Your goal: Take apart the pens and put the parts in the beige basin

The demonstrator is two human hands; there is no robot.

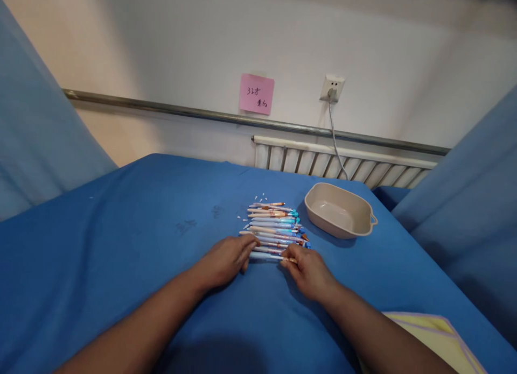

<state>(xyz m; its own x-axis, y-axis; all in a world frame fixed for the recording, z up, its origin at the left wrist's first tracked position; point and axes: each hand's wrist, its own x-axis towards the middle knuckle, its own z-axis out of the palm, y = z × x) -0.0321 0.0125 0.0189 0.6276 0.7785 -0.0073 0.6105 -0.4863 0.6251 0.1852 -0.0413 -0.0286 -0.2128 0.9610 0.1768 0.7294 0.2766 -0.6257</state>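
Observation:
Several slim pens point(274, 230) lie side by side in a row on the blue cloth, some with teal or dark blue ends at the right. Along the near edge of the row is a pale blue pen point(266, 255), held level between my two hands. My left hand point(231, 260) has its fingers closed at the pen's left end, with fingertips partly hidden. Pinched at the other end, where the pen looks thin and white, is my right hand point(310, 270). Tiny white pointed pieces point(259, 196) are scattered beyond and left of the row.
A beige plastic basin point(365, 202) stands right of the pens. A yellow cloth point(428, 331) lies at the lower right. Behind the blue-covered surface point(121, 245) are a metal rail point(181, 111), a radiator point(315, 157), a plugged socket point(332, 89) and a pink note point(256, 94). Blue curtains hang both sides.

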